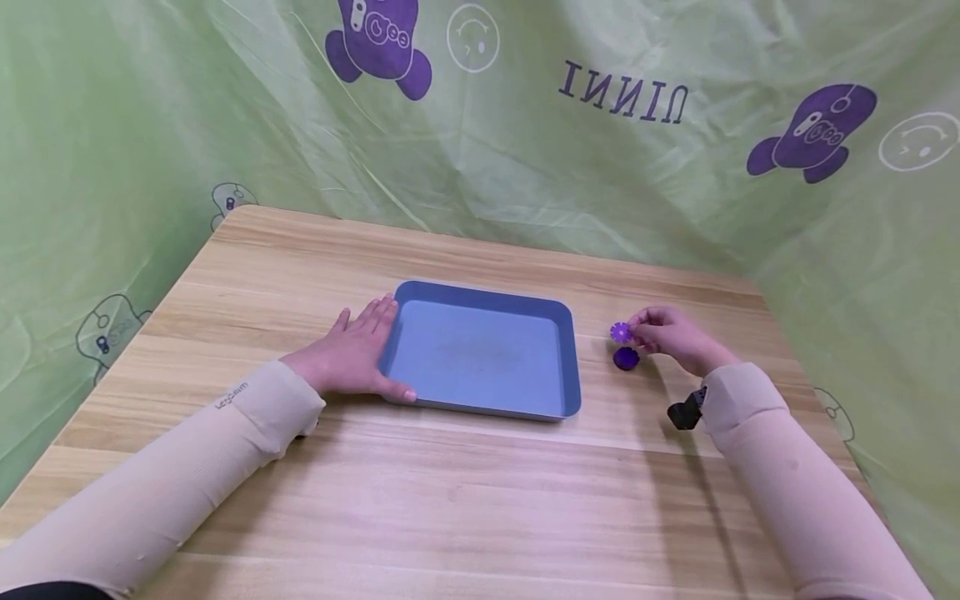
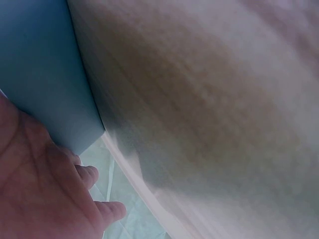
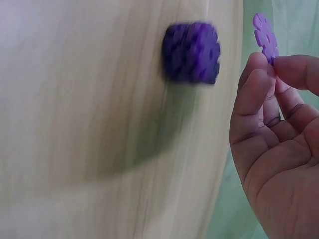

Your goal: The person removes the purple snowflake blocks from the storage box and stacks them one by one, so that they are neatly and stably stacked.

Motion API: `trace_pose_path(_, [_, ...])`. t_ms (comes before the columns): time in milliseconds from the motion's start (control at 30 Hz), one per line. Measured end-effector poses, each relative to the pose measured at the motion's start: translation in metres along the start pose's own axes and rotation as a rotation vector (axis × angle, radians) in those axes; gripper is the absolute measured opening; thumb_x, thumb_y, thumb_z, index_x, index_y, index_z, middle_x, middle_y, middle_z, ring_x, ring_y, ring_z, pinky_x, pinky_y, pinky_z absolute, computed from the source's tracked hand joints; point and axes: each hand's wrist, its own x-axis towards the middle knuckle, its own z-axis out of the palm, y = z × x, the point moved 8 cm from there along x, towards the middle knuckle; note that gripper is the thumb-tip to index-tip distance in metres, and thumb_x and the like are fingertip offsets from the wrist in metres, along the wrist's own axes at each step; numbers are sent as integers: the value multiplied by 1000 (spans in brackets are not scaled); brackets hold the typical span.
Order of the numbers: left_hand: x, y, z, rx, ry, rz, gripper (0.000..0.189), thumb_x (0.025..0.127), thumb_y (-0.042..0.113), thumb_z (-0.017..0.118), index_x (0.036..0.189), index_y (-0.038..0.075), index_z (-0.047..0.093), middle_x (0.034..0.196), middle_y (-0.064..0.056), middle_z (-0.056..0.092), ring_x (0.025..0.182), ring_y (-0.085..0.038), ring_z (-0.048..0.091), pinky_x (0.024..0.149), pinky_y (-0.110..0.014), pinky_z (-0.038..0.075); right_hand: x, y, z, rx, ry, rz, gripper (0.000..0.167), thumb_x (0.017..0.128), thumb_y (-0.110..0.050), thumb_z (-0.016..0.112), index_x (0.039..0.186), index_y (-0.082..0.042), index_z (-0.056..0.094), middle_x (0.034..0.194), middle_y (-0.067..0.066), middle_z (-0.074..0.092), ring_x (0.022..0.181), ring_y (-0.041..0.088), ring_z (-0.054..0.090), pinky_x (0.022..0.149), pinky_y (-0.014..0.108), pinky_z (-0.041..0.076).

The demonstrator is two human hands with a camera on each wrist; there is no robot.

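Observation:
A shallow blue tray (image 1: 480, 346) lies in the middle of the wooden table. My left hand (image 1: 348, 350) rests against its left side, fingers spread along the rim and thumb at the front left corner; the left wrist view shows the palm (image 2: 40, 184) beside the tray's outer wall (image 2: 55, 64). My right hand (image 1: 675, 337) pinches a purple notched disc (image 3: 265, 37) between thumb and fingertips, raised above the table. Just below it in the right wrist view stands a stack of dark purple notched discs (image 3: 192, 53), to the right of the tray in the head view.
The wooden table (image 1: 450, 508) reaches toward a green printed curtain (image 1: 570, 167) that hangs behind it and along both sides. A small black device (image 1: 686, 412) is strapped at the right wrist, close over the tabletop.

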Motion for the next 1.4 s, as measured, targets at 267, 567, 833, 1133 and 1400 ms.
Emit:
trace_pose_path(267, [0,0,2,5,6,1,145,74,80,73,160,-10,0,169,-27,-5,156,-42,-2,120,-68,0,-6,21,-10,-16,-2,28,25,108,-5,49,122,15,51,98,4,63,86,10,57,78,24,53])
trace_pose_path(567, [1,0,3,-2,2,-5,146,74,81,72,160,-10,-1,169,-27,-6,156,-42,-2,120,-68,-1,-6,32,-8,1,-14,69,24,108,-5,49,121,14,53,94,0,64,82,8,59,73,22,53])
trace_pose_path(833, [1,0,1,-6,4,-8,145,74,80,73,160,-10,-1,170,-26,-6,156,-42,-3,120,-68,-1,-7,35,-8,-16,-24,75,27,108,-7,49,124,15,52,96,3,63,84,10,58,75,23,53])
trace_pose_path(1133, [1,1,1,-5,-2,-9,145,74,80,73,161,-10,-2,170,-26,-6,156,-42,-3,120,-67,-2,-9,36,-5,-25,-47,77,27,109,-8,48,124,14,52,96,4,63,84,11,58,74,25,52])
trace_pose_path(1400, [1,1,1,-8,-4,-2,146,74,80,73,160,-10,-1,169,-27,-6,156,-43,-3,120,-67,-2,-10,40,-4,-49,-58,91,27,108,-7,47,125,14,52,97,4,63,86,13,58,76,25,54])
